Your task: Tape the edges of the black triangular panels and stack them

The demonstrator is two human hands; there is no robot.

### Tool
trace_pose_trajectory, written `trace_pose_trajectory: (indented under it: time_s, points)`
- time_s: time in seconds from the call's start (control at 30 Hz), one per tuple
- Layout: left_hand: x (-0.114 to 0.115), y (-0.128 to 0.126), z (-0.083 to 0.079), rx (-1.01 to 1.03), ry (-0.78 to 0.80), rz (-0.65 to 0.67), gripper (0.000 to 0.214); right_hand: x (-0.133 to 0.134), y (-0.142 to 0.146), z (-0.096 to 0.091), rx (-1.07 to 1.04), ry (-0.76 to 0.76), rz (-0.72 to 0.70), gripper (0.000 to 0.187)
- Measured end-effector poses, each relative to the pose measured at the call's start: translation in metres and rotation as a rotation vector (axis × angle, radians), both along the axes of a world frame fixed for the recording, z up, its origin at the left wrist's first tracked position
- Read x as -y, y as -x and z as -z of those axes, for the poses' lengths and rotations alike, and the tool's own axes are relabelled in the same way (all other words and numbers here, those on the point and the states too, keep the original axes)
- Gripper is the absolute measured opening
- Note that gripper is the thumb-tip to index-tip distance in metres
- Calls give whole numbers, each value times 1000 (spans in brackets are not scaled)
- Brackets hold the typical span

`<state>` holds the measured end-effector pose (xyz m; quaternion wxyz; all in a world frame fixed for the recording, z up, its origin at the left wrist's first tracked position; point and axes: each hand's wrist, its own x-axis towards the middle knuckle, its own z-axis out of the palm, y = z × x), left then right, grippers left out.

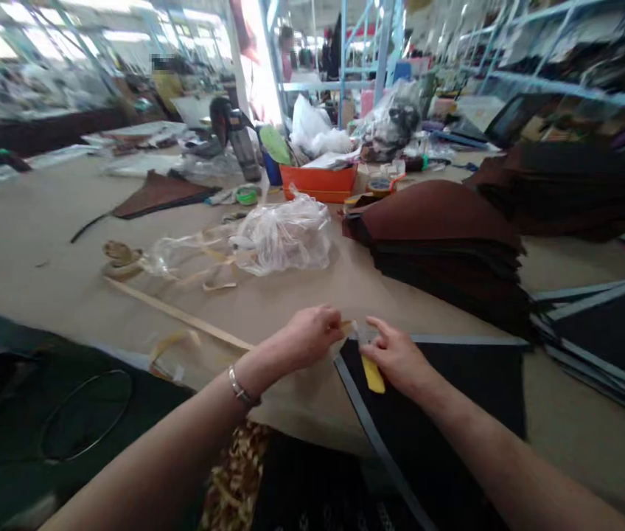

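My left hand (315, 335) is closed in a pinch, with the end of a tan strip (202, 324) showing past its fingertips. The strip runs back across the table, passing behind my left wrist. Close by on the right, my right hand (398, 361) grips a flat yellow tool (372, 374) between thumb and fingers, its index finger stretched toward the strip's end. What kind of tool it is cannot be made out. A small pale, see-through piece lies between both hands. Beneath them is a black panel (467, 383) with grey edging, its corner just under the fingertips.
A crumpled clear plastic bag (290, 232) lies ahead, tangled with tan strips. To the right stand a stack of brown and black pieces (439, 214) and more grey-edged black panels (616, 324). An orange box (318, 183) and a dark bottle (243, 147) are farther back. The table edge is close to me.
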<state>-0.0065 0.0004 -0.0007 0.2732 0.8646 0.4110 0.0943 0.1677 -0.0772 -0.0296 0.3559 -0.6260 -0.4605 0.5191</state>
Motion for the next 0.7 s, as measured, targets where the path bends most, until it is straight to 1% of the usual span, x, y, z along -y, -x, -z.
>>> trace_pose_trajectory:
  time_s: [0.1,0.13,0.2,0.27,0.3,0.37,0.4,0.47,0.53,0.63,0.7]
  points:
    - [2,17,4,51,21,2,17,43,-45,-13,-191,34,85,29]
    - [5,22,7,80,34,8,19,62,-61,-15,-260,33,157,24]
    - [10,28,13,151,92,4,23,103,-88,-14,-366,24,315,23]
    - [13,30,20,224,197,-41,27,146,-107,-8,-411,36,437,24]
    - [14,29,24,253,249,-76,29,165,-112,-3,-396,66,475,25]
    - [16,26,28,311,310,-140,31,196,-115,11,-304,155,534,27]
    - [16,23,30,341,327,-182,31,206,-112,19,-260,197,557,30]
    - [19,21,32,402,352,-279,34,216,-103,33,-216,248,580,41]
    - [20,23,37,430,352,-355,41,214,-89,43,-239,229,582,49]
    - [17,34,51,400,300,-414,51,200,-70,46,-368,89,571,49]
    - [14,40,64,371,241,-439,54,189,-66,39,-428,-25,523,42]
